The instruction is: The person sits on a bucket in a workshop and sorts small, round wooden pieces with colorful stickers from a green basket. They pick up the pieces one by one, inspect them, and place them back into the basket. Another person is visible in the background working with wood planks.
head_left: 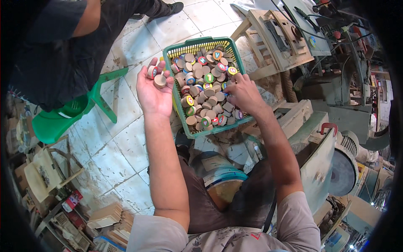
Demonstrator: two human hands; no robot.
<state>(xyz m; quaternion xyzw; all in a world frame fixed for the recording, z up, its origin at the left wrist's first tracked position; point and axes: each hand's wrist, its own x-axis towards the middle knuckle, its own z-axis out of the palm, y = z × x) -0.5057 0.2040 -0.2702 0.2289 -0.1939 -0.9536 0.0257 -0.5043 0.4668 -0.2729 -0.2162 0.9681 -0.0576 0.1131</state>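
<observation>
My left hand [154,98] is palm up at the left edge of a green plastic basket [192,135], fingers curled around a few small wooden discs. One is a plain wooden disc [160,81]; another, a red-faced disc [152,72], leans between the fingers. Many thick round wooden discs fill the basket, most plain, some with coloured faces, such as a yellow disc [187,101] and a green disc [208,77]. Over the basket's right side, my right hand [244,94] reaches down among the discs with bent, closed fingers; its fingertips are partly hidden, and what they grip is unclear.
A green plastic chair [63,119] stands to the left, beside a person in dark clothes [63,54]. Wooden stands [273,42] and a machine with a round disc [342,172] crowd the right. Stacked wood pieces [105,215] lie at lower left on the tiled floor [121,147].
</observation>
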